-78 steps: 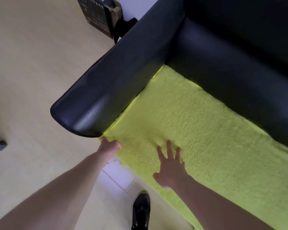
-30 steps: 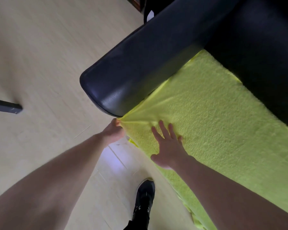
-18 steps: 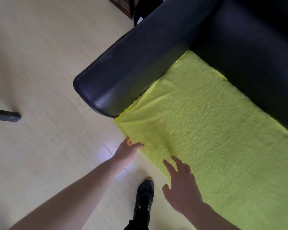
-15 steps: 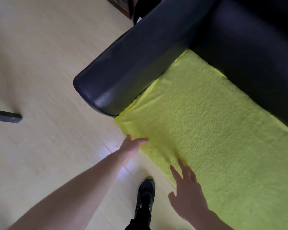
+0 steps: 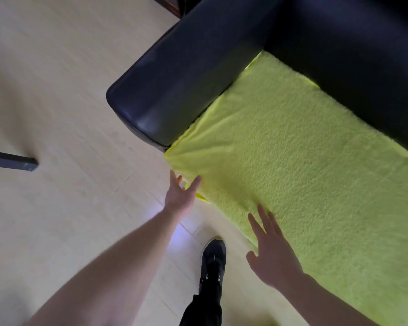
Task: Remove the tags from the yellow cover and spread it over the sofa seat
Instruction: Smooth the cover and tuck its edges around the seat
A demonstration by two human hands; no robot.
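The fuzzy yellow cover [image 5: 292,165] lies spread flat over the seat of the black sofa [image 5: 339,43], reaching from the armrest [image 5: 181,83] to the right edge of view and draping over the front edge. Its front left corner is bunched into small folds under the armrest. My left hand [image 5: 179,196] is at that corner with fingers extended, its fingertips touching the hanging edge. My right hand [image 5: 271,250] hovers flat with spread fingers at the front edge of the cover, holding nothing. No tags are visible.
Pale wood floor [image 5: 57,114] stretches to the left of the sofa. My black shoe [image 5: 213,260] stands on the floor close to the sofa front. A dark bar [image 5: 12,161] enters from the left edge. Dark furniture [image 5: 174,5] sits behind the armrest.
My left hand let go of the corner it was pulling and opened beside it. My right hand lifted off the cover and drew back toward the front edge.
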